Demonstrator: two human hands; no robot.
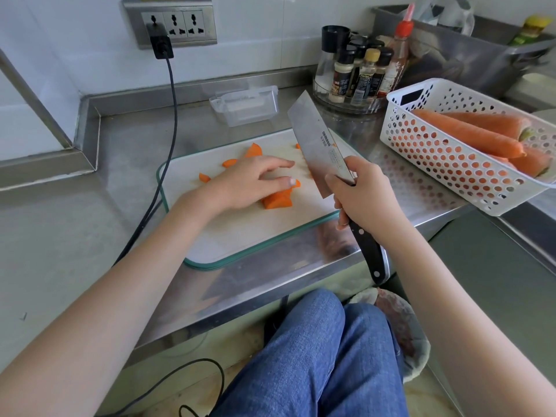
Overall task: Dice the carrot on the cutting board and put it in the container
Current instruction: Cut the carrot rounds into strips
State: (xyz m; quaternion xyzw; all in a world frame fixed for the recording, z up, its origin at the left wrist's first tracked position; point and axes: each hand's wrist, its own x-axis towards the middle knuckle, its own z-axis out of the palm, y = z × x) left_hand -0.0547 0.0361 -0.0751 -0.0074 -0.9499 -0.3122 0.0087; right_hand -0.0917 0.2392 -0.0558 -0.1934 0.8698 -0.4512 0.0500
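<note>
The orange carrot chunk [277, 200], the largest cut piece, lies on the white plastic cutting board with the teal rim [240, 236], directly under the palm and thumb side of the left hand [246, 183]. That hand lies over it with fingers extended and loosely spread toward the blade, the thumb tip touching a small slice; whether the palm presses on the chunk cannot be told. Smaller orange carrot pieces [230, 162] lie scattered beyond the fingers, toward the board's far edge. The right hand [365, 195] is wrapped tight round the black handle of the steel cleaver [319, 139], which is raised above the board just right of the left fingertips, blade tilted up and away. The clear plastic container [245, 105] sits behind the board on the steel counter [135, 136], well apart from both hands. To the right, a white perforated basket [436, 164] holds whole carrots [469, 133].
</note>
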